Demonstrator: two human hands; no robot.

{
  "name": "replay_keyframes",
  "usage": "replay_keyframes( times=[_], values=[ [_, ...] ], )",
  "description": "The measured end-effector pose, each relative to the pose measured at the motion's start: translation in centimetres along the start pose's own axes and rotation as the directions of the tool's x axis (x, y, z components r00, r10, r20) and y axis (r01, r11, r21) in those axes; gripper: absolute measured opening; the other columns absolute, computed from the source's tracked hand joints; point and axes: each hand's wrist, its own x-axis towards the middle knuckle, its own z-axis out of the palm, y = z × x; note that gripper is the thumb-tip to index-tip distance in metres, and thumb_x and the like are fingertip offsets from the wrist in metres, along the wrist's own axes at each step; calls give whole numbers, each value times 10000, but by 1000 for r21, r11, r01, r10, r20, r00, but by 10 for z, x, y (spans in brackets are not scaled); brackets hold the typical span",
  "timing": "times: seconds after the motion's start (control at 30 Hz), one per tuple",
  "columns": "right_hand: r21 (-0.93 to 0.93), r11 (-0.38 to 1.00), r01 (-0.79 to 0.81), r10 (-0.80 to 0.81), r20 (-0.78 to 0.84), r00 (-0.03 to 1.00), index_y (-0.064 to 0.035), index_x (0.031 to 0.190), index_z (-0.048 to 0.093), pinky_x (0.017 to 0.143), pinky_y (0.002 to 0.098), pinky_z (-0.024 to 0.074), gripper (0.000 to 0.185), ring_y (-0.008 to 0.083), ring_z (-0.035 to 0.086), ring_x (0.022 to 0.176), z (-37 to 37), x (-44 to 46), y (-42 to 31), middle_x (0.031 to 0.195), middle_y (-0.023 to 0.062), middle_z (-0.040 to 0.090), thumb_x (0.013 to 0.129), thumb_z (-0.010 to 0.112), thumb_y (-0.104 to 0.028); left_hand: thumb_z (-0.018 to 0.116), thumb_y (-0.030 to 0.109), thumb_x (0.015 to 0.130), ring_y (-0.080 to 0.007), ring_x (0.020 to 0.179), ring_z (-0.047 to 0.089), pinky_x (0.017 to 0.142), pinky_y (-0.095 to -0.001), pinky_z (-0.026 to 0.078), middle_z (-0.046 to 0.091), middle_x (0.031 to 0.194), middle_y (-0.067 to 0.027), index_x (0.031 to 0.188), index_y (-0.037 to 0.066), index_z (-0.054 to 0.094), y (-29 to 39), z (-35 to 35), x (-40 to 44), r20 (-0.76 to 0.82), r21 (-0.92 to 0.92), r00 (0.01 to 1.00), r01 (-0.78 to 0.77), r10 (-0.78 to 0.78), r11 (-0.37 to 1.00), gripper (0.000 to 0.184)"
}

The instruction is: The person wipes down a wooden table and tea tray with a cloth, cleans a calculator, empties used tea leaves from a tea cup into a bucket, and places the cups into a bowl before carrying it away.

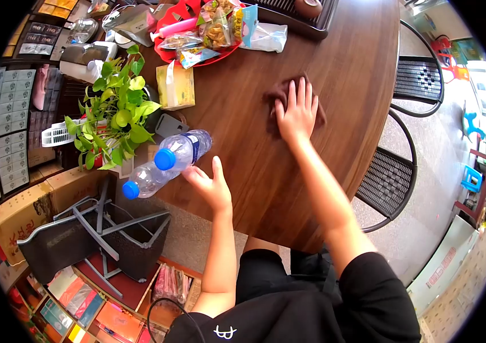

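My right hand (298, 111) lies flat on a crumpled dark brown cloth (277, 97) on the wooden table (243, 183). Its fingers are stretched out over the cloth. At the table's left edge, my left hand (211, 186) is open, thumb raised and apart from the fingers. Its fingertips meet the side of a clear plastic bottle (160, 176) with a blue cap; part of the fingers is hidden there. Another clear bottle (186, 150), blue-capped and with a blue label, lies beside it. Both bottles are tilted, caps toward the lower left.
A leafy potted plant (120, 114), a tissue pack (175, 86) and a red tray (166, 34) of packaged snacks stand on the left. A dark tea tray (311, 26) sits at the back. Black chairs (388, 183) line the right; a folded chair (60, 246) leans at lower left.
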Motion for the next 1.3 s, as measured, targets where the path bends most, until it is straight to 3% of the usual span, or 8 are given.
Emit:
replay_keyframes(
  times=[0.13, 0.27, 0.33, 0.43, 0.57, 0.83, 0.97, 1.3],
  values=[
    [260, 949, 179, -256, 303, 918, -44, 1414, 477, 1159, 632, 234, 678, 449, 286, 1459, -62, -125, -38, 1567, 226, 350, 845, 680, -351, 596, 101, 990, -275, 1364, 383, 1140, -421, 341, 317, 1535, -164, 1503, 13, 267, 26, 27, -61, -212, -108, 951, 205, -224, 973, 616],
    [563, 416, 714, -909, 255, 329, -178, 1444, 520, 1211, 510, 213, 603, 295, 324, 1478, -81, -234, 38, 1586, 80, 386, 943, 568, -510, 617, 106, 974, -249, 1305, 485, 1035, -402, 427, 462, 1448, -119, 1372, 43, 485, 33, 88, -45, 223, -103, 975, 26, -2, 994, 425],
    [748, 306, 589, -952, 223, 212, -191, 1452, 520, 1215, 522, 200, 644, 292, 295, 1499, -89, -189, 99, 1601, 74, 369, 899, 626, -502, 667, 134, 931, -315, 1386, 408, 1112, -437, 368, 450, 1488, -148, 1254, 73, 641, 38, 135, 3, 417, 118, 878, -307, 234, 944, 330],
    [443, 730, 521, -681, 545, 489, -191, 1475, 497, 1207, 551, 202, 727, 305, 263, 1514, -113, -77, 165, 1629, 87, 321, 843, 676, -502, 715, 138, 844, -432, 1431, 312, 1181, -509, 296, 322, 1582, -199, 1214, 128, 691, 47, 210, 57, 548, 180, 688, -653, 476, 736, 371],
    [-32, 975, 220, -208, 218, 954, -180, 1475, 494, 1203, 566, 192, 706, 331, 249, 1514, -63, 28, 187, 1637, 97, 300, 850, 679, -452, 732, 256, 848, -447, 1479, 200, 1203, -578, 235, 265, 1619, -170, 1276, 143, 681, 55, 268, 93, 686, 363, 601, -772, 411, 522, 445],
    [273, 782, 561, -621, 249, 743, -115, 1433, 524, 1211, 501, 235, 615, 303, 335, 1471, -14, 81, 59, 1570, 118, 406, 898, 614, -405, 664, 98, 912, -394, 1198, 565, 1028, -491, 455, 606, 1264, -194, 1097, -30, 657, 67, 210, 42, 251, 248, 739, -673, 625, 697, 225],
    [318, 738, 595, -628, 0, 778, -78, 1406, 541, 1200, 500, 255, 573, 313, 357, 1452, 39, 141, 10, 1544, 133, 435, 924, 579, -385, 676, 30, 890, -389, 1230, 548, 1056, -489, 420, 569, 1313, -214, 1191, -33, 649, 47, 156, 12, 207, 477, 790, -597, 577, 645, 309],
    [201, 901, 386, -404, 56, 913, -172, 1485, 477, 1230, 456, 188, 597, 257, 299, 1495, 50, 180, 34, 1605, 75, 365, 957, 530, -444, 693, 69, 869, -440, 1446, 322, 1185, -558, 264, 381, 1529, -212, 1249, -6, 644, 24, 131, -7, 278, 509, 886, -464, 371, 725, 390]
  ],
)
